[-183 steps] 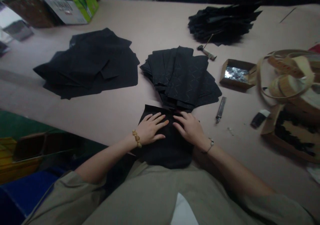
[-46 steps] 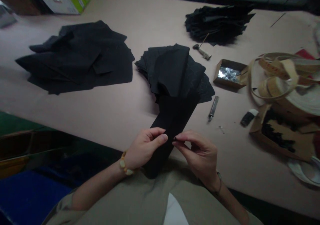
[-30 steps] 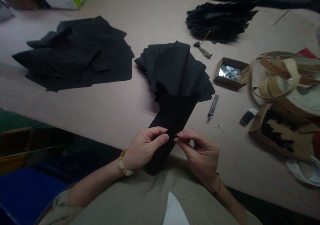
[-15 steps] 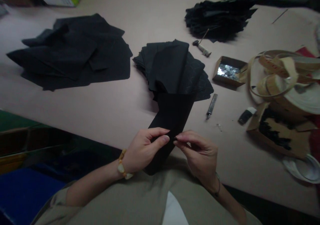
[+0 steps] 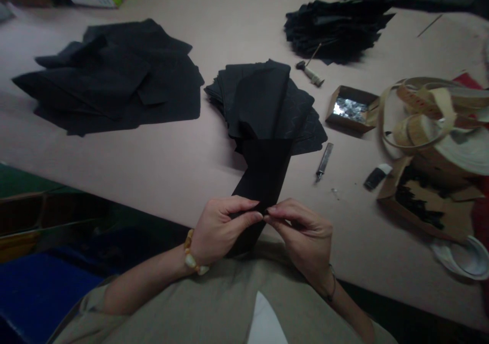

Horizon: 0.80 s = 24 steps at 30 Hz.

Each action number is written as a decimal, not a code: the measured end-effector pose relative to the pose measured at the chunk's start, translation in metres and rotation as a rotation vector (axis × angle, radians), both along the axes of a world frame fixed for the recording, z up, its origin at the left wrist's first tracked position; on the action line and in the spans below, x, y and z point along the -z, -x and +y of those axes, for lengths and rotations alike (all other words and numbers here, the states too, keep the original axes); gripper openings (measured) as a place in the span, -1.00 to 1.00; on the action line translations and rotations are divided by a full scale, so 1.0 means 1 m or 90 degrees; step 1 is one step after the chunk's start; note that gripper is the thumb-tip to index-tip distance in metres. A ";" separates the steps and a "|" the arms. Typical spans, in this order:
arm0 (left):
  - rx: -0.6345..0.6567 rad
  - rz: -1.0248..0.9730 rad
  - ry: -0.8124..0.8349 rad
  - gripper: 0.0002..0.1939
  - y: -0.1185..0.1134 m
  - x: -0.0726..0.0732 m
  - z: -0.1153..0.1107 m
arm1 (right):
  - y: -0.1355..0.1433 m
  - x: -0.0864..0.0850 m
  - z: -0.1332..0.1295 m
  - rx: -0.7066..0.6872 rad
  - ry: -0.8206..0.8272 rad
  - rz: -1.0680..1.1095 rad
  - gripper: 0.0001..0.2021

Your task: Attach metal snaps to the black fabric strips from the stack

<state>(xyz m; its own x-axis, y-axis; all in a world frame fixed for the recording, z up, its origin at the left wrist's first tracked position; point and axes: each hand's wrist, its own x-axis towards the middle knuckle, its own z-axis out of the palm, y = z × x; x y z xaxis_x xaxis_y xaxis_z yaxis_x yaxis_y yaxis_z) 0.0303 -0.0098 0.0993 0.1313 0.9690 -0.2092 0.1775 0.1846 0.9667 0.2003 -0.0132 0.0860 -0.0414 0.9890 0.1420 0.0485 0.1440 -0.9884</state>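
Note:
A long black fabric piece [image 5: 263, 173] runs from the middle stack down over the table's near edge to my body. My left hand [image 5: 225, 227] pinches it between thumb and fingers. Close beside, my right hand [image 5: 301, 234] is closed in a fingertip pinch at the fabric's right edge, its fingertips almost touching my left thumb. Something small and dark seems to sit in that pinch, too small to name. Just beyond the hands lies a fanned stack of black fabric pieces [image 5: 263, 99], which the held piece partly covers.
Another loose black fabric pile [image 5: 114, 79] lies at left, and a dark bundle [image 5: 336, 31] at the back. On the right are a small box of shiny metal bits [image 5: 349, 109], a metal tool [image 5: 324, 162], coiled tan strap [image 5: 420, 130], a box of black parts [image 5: 424, 196] and a tape roll [image 5: 464, 257].
My hands have drawn closer together, fingertips now nearly meeting at the fabric edge. The held fabric has shifted slightly, its right edge moving left.

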 end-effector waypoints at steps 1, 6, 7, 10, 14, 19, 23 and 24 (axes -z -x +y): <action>0.002 -0.001 -0.024 -0.87 0.000 0.001 -0.001 | 0.000 0.000 0.000 -0.006 0.009 0.007 -0.83; 0.044 -0.011 -0.123 -0.89 0.004 0.005 -0.002 | 0.000 0.003 0.001 -0.030 0.045 0.034 -0.87; 0.053 -0.012 -0.140 -0.88 0.004 0.006 -0.002 | 0.000 0.004 0.002 -0.034 0.051 0.037 -0.87; 0.072 -0.009 -0.186 -0.86 0.006 0.010 -0.001 | -0.001 0.007 0.003 -0.041 0.074 0.050 -0.85; 0.103 0.015 -0.248 -0.87 0.011 0.014 0.003 | -0.005 0.014 0.005 -0.066 0.129 0.072 -0.89; 0.207 0.095 -0.359 -0.82 0.021 0.013 0.007 | -0.006 0.023 0.006 -0.097 0.223 0.090 -0.80; 0.241 0.157 -0.441 -0.80 0.025 0.006 0.009 | -0.007 0.017 0.007 0.025 -0.005 -0.029 -0.39; 0.252 0.179 -0.461 -0.79 0.026 0.004 0.009 | -0.008 0.013 0.008 0.060 -0.115 -0.112 -0.30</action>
<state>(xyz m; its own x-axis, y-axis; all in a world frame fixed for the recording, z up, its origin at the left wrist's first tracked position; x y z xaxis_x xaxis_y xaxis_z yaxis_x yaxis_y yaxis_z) 0.0043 -0.0010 0.0952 0.5222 0.7703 0.3659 0.3487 -0.5845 0.7327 0.2085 -0.0056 0.0729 0.0095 0.9487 0.3160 0.2388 0.3047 -0.9220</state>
